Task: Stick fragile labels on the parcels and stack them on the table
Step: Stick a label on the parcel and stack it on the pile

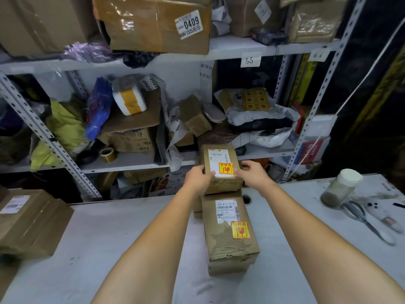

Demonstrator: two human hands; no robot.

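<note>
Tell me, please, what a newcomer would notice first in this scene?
The left hand and right hand grip a brown parcel at the far edge of the table, its red-and-yellow fragile label bright on top. Just in front lies a second parcel with torn cardboard and a matching label. Behind, crammed metal shelves carry a large carton marked 0409 on the upper level.

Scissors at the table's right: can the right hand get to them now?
Probably yes, once it lets go: the right hand grips the upper parcel. Bare table lies between it and the scissors; the jar stands behind them.
</note>
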